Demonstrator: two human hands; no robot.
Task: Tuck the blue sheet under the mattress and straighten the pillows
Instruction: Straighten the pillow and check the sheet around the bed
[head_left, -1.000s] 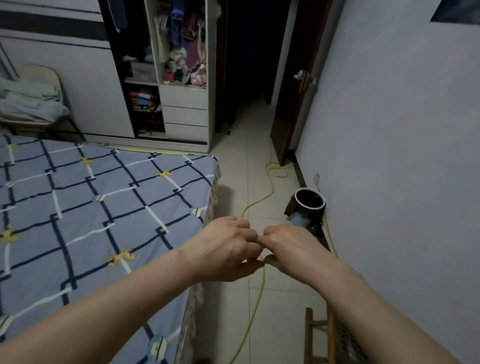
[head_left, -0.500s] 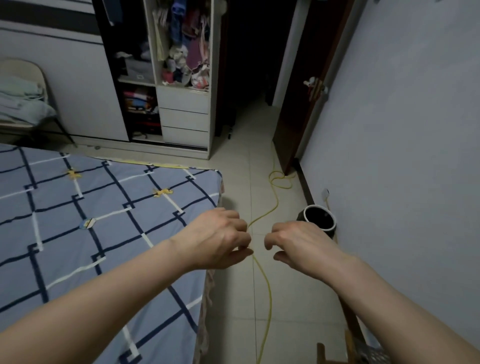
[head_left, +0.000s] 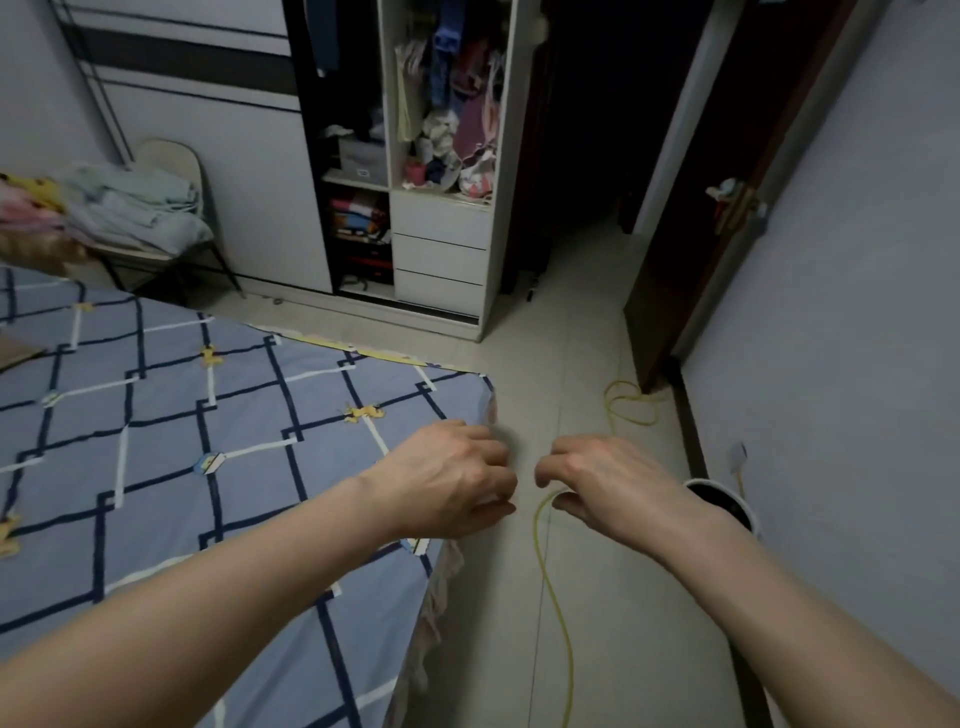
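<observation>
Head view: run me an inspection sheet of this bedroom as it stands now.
Surface: bed covered by the blue sheet, mostly smooth.
Job's things: sheet edge hangs loose at the near side; pillows not seen.
Clutter: folded laundry on a chair; open wardrobe stuffed with clothes.
Grippers: left hand and right hand curled, apart, holding nothing visible.
Cables: yellow cable along the floor.
Surroundings: dark round bin by the wall; open door.
</observation>
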